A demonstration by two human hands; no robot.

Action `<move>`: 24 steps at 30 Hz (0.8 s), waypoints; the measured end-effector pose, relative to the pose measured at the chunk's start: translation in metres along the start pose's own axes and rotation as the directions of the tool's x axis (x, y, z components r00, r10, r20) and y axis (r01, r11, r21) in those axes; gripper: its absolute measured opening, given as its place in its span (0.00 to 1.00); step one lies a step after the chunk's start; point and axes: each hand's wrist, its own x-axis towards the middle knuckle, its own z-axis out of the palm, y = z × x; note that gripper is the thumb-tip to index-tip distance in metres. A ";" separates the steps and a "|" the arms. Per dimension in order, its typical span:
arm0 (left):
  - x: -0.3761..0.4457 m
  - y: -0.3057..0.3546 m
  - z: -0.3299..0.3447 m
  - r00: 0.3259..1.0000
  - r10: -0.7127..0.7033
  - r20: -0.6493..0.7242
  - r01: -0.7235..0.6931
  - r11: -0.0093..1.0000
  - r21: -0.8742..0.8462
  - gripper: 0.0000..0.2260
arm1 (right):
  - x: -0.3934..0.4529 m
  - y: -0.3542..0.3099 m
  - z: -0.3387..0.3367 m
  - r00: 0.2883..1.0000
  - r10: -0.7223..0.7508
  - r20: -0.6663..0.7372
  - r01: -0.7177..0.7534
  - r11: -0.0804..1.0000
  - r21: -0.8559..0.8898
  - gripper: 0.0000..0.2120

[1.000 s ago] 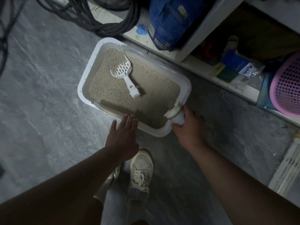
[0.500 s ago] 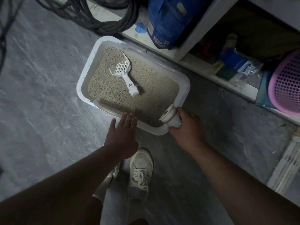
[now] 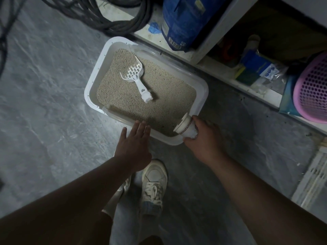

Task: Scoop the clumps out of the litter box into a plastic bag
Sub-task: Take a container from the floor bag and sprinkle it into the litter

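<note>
A white litter box (image 3: 93, 82) filled with beige litter (image 3: 162, 98) sits on the grey floor. On the litter at the far left lies a white slotted scoop (image 3: 135, 78), with neither hand touching it. My left hand (image 3: 134, 149) is open and flat, its fingertips at the box's near rim. My right hand (image 3: 203, 142) grips a white cylindrical container (image 3: 185, 126) with a round cap, tilted over the box's near right corner. No clumps or plastic bag can be made out.
A low shelf runs behind the box, holding a blue sack (image 3: 184, 20), small packets and a pink basket (image 3: 313, 89). Black hose coils (image 3: 106, 13) lie at the back left. My white shoe (image 3: 154, 184) stands just in front of the box. A white grate (image 3: 315, 179) is at right.
My right hand has shifted the white container slightly left over the box corner. The left hand stays at the near rim. The scoop has not moved.
</note>
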 end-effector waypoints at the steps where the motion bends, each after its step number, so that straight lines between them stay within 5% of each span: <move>1: 0.000 0.000 0.001 1.000 0.001 -0.004 -0.001 1.000 -0.001 0.41 | -0.001 0.000 0.001 1.000 0.000 -0.003 0.000 1.000 0.007 0.32; 14: 0.000 -0.003 0.006 1.000 0.011 -0.019 -0.011 1.000 -0.014 0.38 | -0.010 -0.007 0.008 0.999 -0.037 -0.002 0.037 0.997 -0.061 0.35; 24: 0.000 -0.004 0.009 0.999 0.010 -0.032 -0.011 1.000 -0.024 0.38 | -0.008 -0.007 0.010 0.999 0.042 -0.023 -0.040 0.995 0.090 0.33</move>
